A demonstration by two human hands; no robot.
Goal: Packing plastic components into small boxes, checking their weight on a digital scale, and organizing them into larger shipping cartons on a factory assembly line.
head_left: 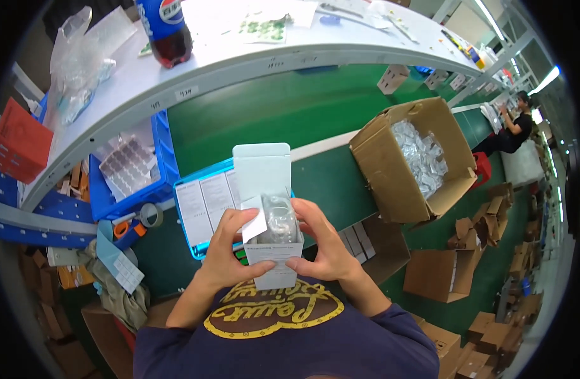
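A small white carton (274,262) is held up in front of my chest, its long lid flap (262,165) standing open on the far side. Inside sits a clear plastic-wrapped item (279,218); its kind does not show. My left hand (228,252) grips the carton's left side, thumb on the front and fingers at a white side flap (255,220). My right hand (321,246) is closed round the right side, its thumb pressed to the front near the lower edge. Behind the carton lies a blue tray (183,218) with white printed boxes (209,199).
A large cardboard box (391,177) of clear plastic bags stands at right. A blue crate (167,151), a tape dispenser (131,232) and a cola bottle (167,38) on the shelf (220,63) are at left. Open cartons (438,275) stand lower right; a person (514,126) sits far right.
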